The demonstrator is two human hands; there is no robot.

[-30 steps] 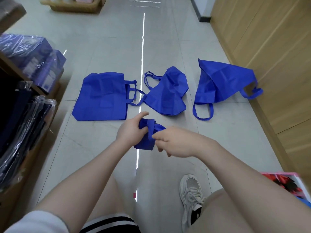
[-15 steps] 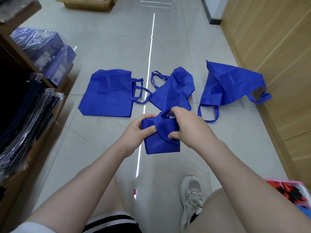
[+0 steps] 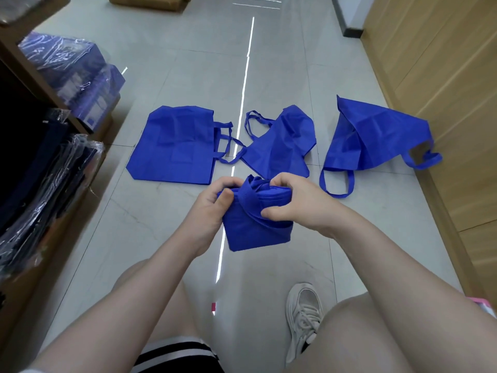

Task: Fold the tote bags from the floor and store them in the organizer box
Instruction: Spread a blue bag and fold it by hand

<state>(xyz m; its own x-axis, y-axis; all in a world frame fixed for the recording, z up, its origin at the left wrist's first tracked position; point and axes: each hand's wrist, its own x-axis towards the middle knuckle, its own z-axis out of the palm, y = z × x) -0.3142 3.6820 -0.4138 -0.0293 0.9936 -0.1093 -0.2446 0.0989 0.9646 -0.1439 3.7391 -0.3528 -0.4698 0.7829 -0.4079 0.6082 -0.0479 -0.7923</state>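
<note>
Folded tote bag (image 3: 258, 224) held above the floor (image 3: 161, 238) between both hands: left hand (image 3: 212, 208) gripping its left edge, right hand (image 3: 293, 203) pinching the strap across it. Far fingertips hidden behind cloth. Three tote bags (image 3: 174, 146) flat beyond.

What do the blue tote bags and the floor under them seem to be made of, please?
The folded tote bag, held by the left hand and right hand, looks like thin matte non-woven fabric: it holds soft creases with no shine, though weave is too fine to tell. The floor looks like polished stone-look tile: grout lines and a bright mirrored light streak.
</note>
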